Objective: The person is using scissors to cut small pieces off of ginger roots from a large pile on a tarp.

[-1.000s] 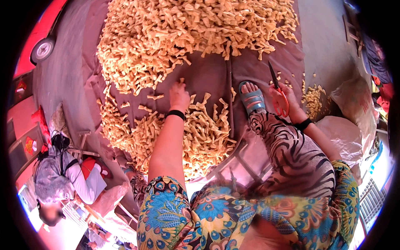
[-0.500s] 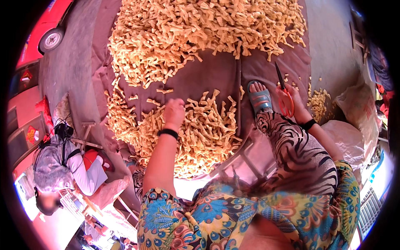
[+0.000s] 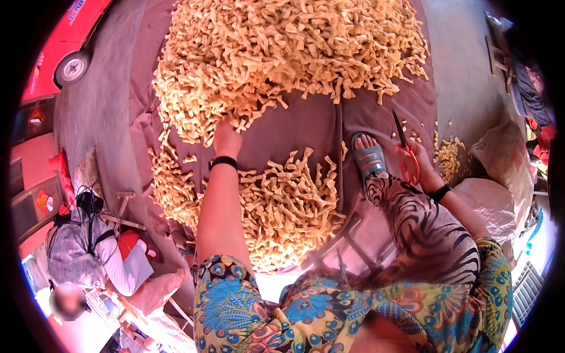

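My left hand (image 3: 227, 140) reaches forward to the near edge of a big far pile (image 3: 282, 47) of pale yellow, short, knobbly stick-like pieces. Its fingertips are hidden at the pieces, so whether it grips one does not show. Nearer to me lies a second, smaller heap (image 3: 288, 206) of the same pieces, partly behind my left forearm. Off to the right, my right hand (image 3: 425, 167) is closed round a pair of scissors (image 3: 399, 127) with orange-red handles and dark blades pointing away from me.
Both piles lie on a brown cloth (image 3: 294, 125). My sandalled foot (image 3: 368, 154) rests on it. Small cut bits (image 3: 450, 154) and pale sacks (image 3: 485, 197) are at the right. Another person (image 3: 76, 247) sits at the left, and a red vehicle (image 3: 59, 47) stands far left.
My left hand has moved forward from the nearer heap to the far pile's edge. The right hand still holds the scissors; the view has shifted slightly.
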The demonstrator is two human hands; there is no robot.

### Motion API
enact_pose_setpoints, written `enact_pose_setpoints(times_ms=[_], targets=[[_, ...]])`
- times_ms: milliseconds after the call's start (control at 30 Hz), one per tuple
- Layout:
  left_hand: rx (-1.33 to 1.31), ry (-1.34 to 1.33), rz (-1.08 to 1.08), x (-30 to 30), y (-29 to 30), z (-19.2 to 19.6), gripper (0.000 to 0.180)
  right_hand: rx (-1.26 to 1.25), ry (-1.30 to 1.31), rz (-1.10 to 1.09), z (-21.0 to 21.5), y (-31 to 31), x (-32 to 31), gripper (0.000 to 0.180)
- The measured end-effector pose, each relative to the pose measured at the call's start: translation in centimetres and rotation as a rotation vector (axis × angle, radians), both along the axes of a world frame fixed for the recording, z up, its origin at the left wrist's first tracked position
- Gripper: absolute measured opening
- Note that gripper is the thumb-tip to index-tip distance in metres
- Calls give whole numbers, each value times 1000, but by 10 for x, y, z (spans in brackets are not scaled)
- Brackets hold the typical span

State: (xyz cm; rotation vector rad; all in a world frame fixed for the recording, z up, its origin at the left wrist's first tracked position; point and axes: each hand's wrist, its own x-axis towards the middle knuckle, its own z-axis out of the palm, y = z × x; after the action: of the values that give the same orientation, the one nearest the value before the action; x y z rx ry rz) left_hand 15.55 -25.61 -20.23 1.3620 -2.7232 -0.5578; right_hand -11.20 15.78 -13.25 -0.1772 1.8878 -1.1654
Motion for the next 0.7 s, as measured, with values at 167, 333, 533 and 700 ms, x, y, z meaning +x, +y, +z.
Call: enact_pose_setpoints(times_ms=[167, 333, 533, 700], targets=[[301, 60, 126, 1, -26, -52, 62, -115, -45, 7, -9, -8, -1, 6], [735, 227, 46, 11, 23, -55, 46, 123, 65, 91, 11, -14, 0, 9], [917, 438, 540, 31, 21, -24, 42, 50, 56, 58, 9, -8, 1, 9], [688, 388, 338, 16, -9, -35, 38, 24, 53, 41, 3, -13, 2, 9]])
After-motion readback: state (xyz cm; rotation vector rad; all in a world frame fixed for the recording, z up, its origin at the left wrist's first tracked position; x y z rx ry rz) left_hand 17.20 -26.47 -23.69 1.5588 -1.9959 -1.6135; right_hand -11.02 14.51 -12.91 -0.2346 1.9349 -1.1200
